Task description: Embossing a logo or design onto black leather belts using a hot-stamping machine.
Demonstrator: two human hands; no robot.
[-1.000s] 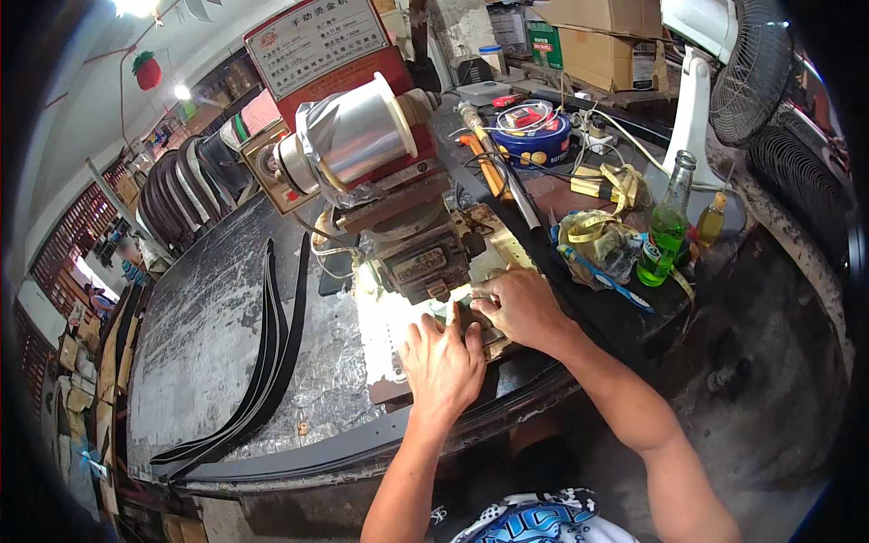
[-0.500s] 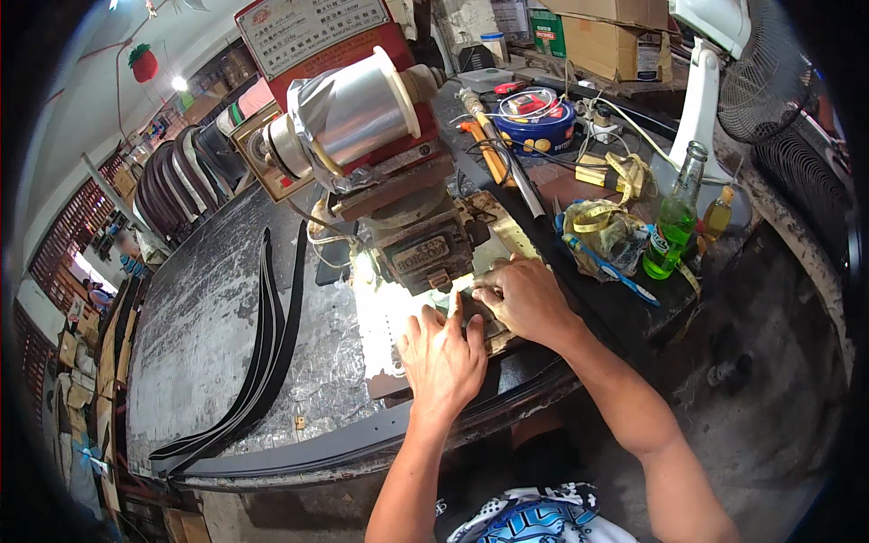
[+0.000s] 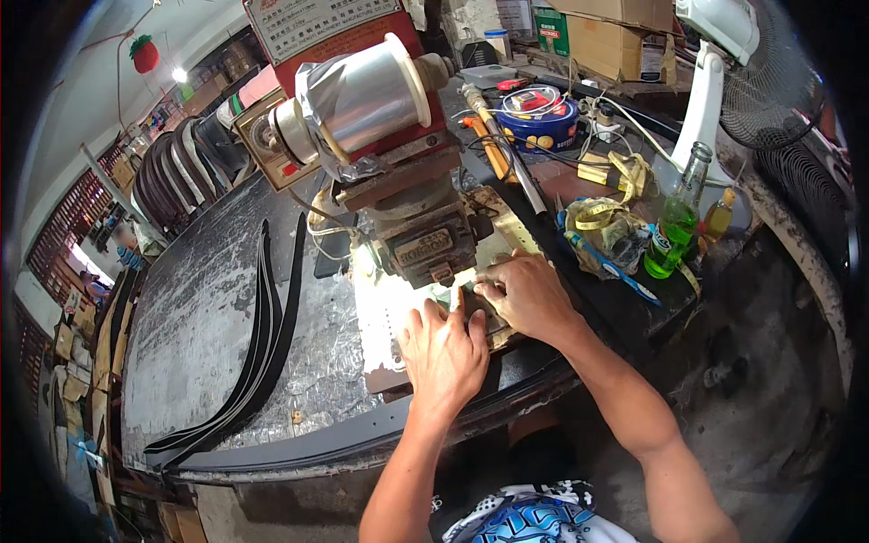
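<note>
A hot-stamping machine with a red body and a metal block (image 3: 425, 258) stands at the middle of the bench, a silver foil roll (image 3: 371, 95) mounted on it. Below the block, my left hand (image 3: 445, 353) lies on the lit base plate (image 3: 380, 339), index finger stretched towards the block and the other fingers partly spread. My right hand (image 3: 529, 297) rests at the plate's right side, its fingers curled and drawn together. Whatever they grip is hidden beneath them. Between the fingertips, a small pale greenish patch shows under the block, too small to make out.
Long black strips (image 3: 258, 362) curve along the bench left of the machine. To the right are a toothbrush (image 3: 615, 269), a green-liquid bottle (image 3: 674, 222), yellow measuring tape (image 3: 597, 217), a blue round tin (image 3: 540, 127) and a white fan (image 3: 711, 113).
The view has shifted slightly. Both hands stay beneath the block in nearly the same pose, with no object visibly taken or let go.
</note>
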